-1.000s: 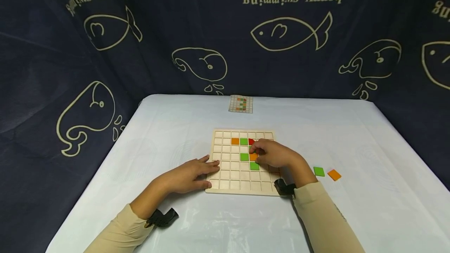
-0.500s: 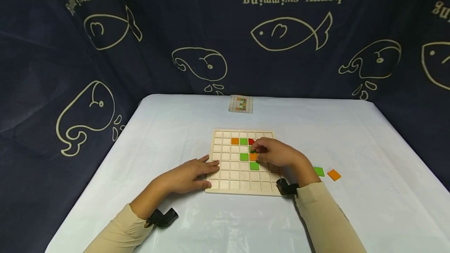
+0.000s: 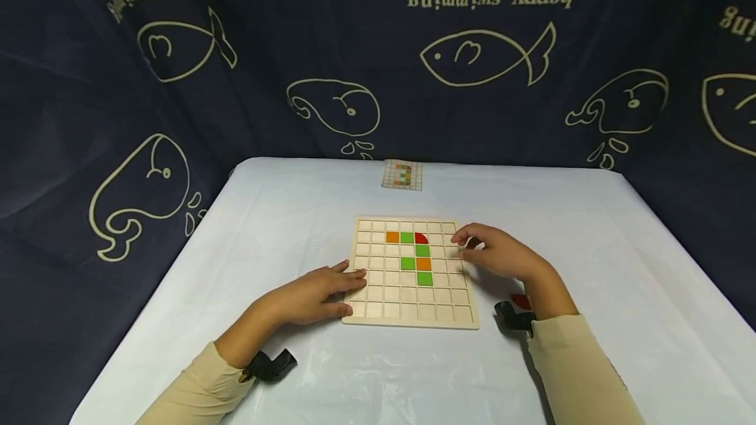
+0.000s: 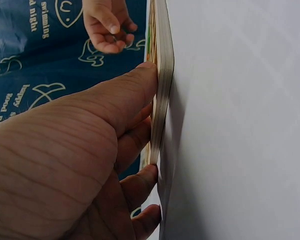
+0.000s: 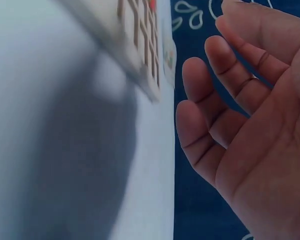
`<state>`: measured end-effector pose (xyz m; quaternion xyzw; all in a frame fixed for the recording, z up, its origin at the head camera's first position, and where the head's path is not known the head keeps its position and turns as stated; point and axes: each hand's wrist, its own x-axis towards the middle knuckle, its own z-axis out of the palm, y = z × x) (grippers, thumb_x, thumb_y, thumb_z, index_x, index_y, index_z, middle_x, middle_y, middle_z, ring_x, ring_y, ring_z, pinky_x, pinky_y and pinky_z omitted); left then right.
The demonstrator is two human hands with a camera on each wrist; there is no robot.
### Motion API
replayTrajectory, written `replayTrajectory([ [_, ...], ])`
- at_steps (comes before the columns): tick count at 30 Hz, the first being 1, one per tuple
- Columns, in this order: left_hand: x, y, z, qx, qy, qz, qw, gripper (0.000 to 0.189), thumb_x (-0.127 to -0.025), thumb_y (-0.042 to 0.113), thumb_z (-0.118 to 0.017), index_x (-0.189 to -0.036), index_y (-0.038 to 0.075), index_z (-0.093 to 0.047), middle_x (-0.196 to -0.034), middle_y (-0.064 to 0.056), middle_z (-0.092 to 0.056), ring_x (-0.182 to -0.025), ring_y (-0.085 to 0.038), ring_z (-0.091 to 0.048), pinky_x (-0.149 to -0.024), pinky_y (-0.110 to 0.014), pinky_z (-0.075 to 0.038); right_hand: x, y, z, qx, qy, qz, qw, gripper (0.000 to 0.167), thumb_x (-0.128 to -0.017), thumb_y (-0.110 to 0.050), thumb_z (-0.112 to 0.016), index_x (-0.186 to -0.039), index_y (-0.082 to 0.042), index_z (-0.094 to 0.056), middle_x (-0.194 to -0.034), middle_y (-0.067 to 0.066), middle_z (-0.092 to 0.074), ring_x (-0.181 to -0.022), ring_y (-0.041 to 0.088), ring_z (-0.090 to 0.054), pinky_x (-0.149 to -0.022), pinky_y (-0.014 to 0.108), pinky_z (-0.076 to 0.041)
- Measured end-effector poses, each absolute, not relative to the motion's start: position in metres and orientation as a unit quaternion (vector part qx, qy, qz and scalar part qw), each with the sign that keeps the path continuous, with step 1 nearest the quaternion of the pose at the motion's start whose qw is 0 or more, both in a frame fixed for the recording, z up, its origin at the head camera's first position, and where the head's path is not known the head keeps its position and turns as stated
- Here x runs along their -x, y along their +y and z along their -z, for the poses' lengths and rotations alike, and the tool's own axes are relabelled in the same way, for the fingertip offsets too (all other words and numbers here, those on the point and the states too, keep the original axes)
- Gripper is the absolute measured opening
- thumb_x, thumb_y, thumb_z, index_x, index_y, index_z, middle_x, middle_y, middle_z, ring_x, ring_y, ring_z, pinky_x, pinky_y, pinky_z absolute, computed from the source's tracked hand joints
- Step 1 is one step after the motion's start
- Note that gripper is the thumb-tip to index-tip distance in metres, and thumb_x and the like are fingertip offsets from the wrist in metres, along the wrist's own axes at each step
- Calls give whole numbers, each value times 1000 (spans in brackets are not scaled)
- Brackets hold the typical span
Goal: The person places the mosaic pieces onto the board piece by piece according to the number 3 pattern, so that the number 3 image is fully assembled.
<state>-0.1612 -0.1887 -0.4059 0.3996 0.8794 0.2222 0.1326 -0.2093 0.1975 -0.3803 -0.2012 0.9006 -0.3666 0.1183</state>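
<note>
A wooden grid board (image 3: 384,310) lies on the white table. Its cells hold several square tiles, among them an orange tile (image 3: 392,237), a green tile (image 3: 424,278) and a second orange tile (image 3: 423,264). A red quarter-round tile (image 3: 421,238) sits at the upper corner of the pattern. My left hand (image 3: 315,295) rests on the board's left edge, its fingers spread over the frame, thumb near the lower corner. Off the board's right edge hovers my right hand (image 3: 499,251); in the right wrist view its fingers (image 5: 195,125) are loosely bent with nothing between them.
Beside my right wrist, a red tile (image 3: 521,302) lies partly covered on the table (image 3: 283,215). A small pattern card (image 3: 403,174) with a coloured grid lies near the far edge. Behind the table hangs a dark blue cloth (image 3: 354,31) with fish and whale drawings.
My right hand has moved off the tiles to the right, uncovering the red tile and the green tile below it. Its arm now hides the loose green and orange tiles. The left hand stays put.
</note>
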Motion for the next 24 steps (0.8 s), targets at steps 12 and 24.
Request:
replayTrajectory([
  [12, 161, -189, 406, -400, 880, -220, 131, 55, -97, 26, -66, -145, 5, -51, -153, -10, -41, -146, -39, -24, -113, -59, -24, 191, 252, 375, 184, 913, 352, 93, 22, -97, -13, -65, -118, -8, -64, -118, 9, -61, -104, 24, -56, -83, 41, -47],
  [24, 161, -187, 406, -397, 881, -220, 133, 55, -96, 25, -66, -145, 5, -51, -154, -8, -41, -146, -38, -24, -114, -57, -24, 170, 298, 376, 133, 922, 346, 116, 27, -96, -17, -67, -121, -9, -62, -116, 11, -60, -100, 27, -55, -73, 33, -50],
])
